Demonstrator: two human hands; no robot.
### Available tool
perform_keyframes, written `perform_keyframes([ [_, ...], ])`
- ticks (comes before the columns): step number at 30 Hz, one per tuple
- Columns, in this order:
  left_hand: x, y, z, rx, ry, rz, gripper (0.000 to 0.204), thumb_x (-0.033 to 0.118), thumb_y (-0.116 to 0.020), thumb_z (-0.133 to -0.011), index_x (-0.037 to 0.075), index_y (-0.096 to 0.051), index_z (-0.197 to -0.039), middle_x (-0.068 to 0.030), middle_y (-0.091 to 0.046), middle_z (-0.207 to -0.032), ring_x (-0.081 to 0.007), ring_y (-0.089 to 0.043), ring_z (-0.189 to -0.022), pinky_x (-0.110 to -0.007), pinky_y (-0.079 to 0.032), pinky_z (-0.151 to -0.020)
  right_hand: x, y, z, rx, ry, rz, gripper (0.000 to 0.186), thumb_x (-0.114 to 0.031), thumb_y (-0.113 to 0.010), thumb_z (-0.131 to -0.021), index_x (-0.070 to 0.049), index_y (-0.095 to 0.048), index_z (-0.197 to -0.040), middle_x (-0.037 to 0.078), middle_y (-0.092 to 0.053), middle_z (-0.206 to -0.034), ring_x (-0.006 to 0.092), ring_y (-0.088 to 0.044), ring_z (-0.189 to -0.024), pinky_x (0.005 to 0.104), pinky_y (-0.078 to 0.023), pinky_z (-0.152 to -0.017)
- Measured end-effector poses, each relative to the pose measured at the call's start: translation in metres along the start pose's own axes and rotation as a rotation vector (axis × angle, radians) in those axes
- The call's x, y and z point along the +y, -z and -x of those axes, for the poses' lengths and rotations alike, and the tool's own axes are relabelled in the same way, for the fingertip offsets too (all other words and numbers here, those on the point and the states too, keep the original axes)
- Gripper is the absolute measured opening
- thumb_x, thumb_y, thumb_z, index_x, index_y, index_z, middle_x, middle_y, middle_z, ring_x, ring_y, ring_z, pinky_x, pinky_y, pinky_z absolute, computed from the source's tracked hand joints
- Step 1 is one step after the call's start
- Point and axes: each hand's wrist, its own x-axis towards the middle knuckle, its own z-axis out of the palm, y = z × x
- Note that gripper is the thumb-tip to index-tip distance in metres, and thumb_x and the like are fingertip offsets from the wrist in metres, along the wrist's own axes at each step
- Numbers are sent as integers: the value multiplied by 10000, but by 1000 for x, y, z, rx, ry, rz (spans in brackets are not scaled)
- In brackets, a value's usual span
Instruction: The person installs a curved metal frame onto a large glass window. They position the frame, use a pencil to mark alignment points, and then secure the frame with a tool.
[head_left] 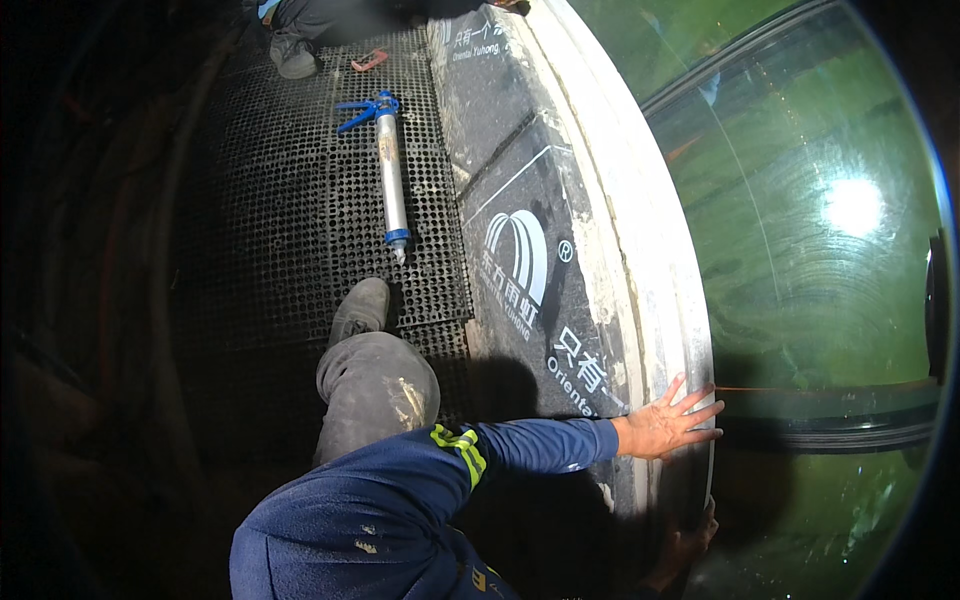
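My left hand (668, 421) lies on the pale curved edge strip (672, 300), fingers spread, tips reaching its outer side. A navy sleeve with yellow-green bands (462, 455) covers that arm. Lower down, in shadow, my right hand (690, 548) rests against the same strip, its partly visible fingers stretched along the outer edge. I see nothing held in either hand. Beside the strip runs a dark membrane-covered ledge (570, 290) with white printing. Beyond the strip is a glossy green glass-like surface (800, 250) with a bright light reflection.
A caulking gun (392, 180) with blue handle and silver barrel lies on the perforated black mat (280, 200). My grey shoe (362, 305) stands near its nozzle. A red object (370, 60) and another person's shoe (293, 55) are at the far end. A dark bar (830, 432) crosses the green surface.
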Motion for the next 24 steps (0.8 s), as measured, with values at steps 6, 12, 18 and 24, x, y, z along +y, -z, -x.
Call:
perform_keyframes([
  [6, -1, -1, 1, 5, 9, 10, 1152, 550, -905, -661, 301, -352, -1640, -156, -209, -1715, -468, -129, -1596, -809, -246, -1164, -13, 2, -1, -3, -2, 13, 712, -338, -896, -793, -55, -649, -1399, 220, -659, -1173, 427, -658, -1132, 520, -538, -960],
  [12, -2, -10, 1, 67, 13, -14, 1151, 524, -900, -675, 298, -333, -1651, -160, -188, -1724, -473, -97, -1602, -821, -228, -1171, -4, -1, -2, -7, -4, 20, 785, -421, -913, -756, -60, -648, -1400, 213, -660, -1173, 424, -656, -1130, 519, -537, -955],
  [18, -2, -16, 1, 88, 12, -40, 1127, 509, -877, -700, 304, -322, -1658, -163, -176, -1730, -474, -79, -1606, -824, -222, -1172, -2, -4, 0, 3, -26, -20, 790, -444, -908, -756, -69, -649, -1402, 214, -663, -1183, 428, -661, -1124, 526, -540, -953],
  [24, -3, -19, 1, 105, 12, -84, 997, 458, -805, -785, 311, -342, -1655, -161, -187, -1729, -476, -75, -1608, -823, -227, -1171, -5, -3, -1, -5, -42, -44, 787, -417, -917, -750, -71, -649, -1404, 212, -663, -1187, 432, -660, -1132, 523, -541, -954],
])
